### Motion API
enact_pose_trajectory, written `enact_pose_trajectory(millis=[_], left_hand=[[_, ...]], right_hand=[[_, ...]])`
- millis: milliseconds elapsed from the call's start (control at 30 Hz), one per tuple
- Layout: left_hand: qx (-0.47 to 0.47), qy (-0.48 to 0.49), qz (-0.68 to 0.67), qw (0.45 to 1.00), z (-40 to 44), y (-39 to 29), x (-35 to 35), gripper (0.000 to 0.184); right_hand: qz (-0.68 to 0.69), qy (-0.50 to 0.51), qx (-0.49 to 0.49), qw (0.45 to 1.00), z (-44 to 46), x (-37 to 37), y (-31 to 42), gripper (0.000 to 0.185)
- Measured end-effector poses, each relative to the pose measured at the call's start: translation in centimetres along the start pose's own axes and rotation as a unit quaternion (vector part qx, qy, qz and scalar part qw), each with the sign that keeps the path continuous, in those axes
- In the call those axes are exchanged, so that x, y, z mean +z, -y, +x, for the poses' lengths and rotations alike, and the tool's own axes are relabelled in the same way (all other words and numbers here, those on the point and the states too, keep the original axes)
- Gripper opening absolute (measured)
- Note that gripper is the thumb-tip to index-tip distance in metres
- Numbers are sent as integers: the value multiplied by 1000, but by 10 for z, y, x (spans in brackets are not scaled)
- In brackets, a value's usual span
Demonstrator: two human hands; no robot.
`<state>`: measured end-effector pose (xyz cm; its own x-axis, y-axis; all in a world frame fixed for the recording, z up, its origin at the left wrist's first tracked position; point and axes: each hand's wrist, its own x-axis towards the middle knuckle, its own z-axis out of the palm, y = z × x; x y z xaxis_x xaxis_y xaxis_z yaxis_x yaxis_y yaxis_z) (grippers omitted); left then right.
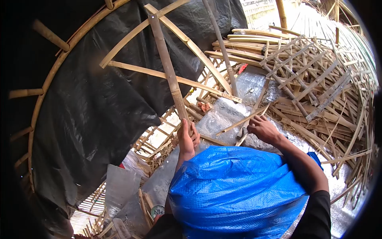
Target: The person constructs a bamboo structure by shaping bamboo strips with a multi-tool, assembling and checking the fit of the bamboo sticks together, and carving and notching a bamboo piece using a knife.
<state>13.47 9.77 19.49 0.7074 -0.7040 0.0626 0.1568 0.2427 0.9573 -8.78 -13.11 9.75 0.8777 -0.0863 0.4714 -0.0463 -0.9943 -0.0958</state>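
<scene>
My left hand (188, 139) is wrapped round the lower end of a dark bamboo pole (161, 49), which slants up and away. The pole belongs to a frame with a pale bamboo crosspiece (199, 84), a long slanting strip (191, 42) and a short curved strip (126, 43). My right hand (263, 130) is low over the floor with its fingers curled. A thin bamboo stick (234, 126) passes beside its fingertips, and a short pale piece (241, 136) lies just below them. What those fingers hold, if anything, is hidden.
A blue tarp (238, 187) covers my lap. Piled at the right are bamboo strips and ladder-like frames (306, 75). Black plastic sheeting (95, 99) hangs at the left, behind a curved bamboo rim (39, 95). Metal sheets (123, 185) lie on the slatted floor.
</scene>
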Motion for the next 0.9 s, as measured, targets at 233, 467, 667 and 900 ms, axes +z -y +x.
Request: enact_pose_trajectory(millis=[233,467,667,900], left_hand=[[37,84,-11,996,20,-22,6,58],[-46,73,-20,996,15,34,11,58],[118,-52,215,968,9,82,-31,55],[145,-19,226,963,14,68,-71,52]], right_hand=[[227,-431,252,836,-1,-126,-28,16],[442,-537,307,650,-39,-167,-38,34],[535,-479,232,657,-37,-157,-44,29],[437,-470,249,725,-14,-197,-10,38]])
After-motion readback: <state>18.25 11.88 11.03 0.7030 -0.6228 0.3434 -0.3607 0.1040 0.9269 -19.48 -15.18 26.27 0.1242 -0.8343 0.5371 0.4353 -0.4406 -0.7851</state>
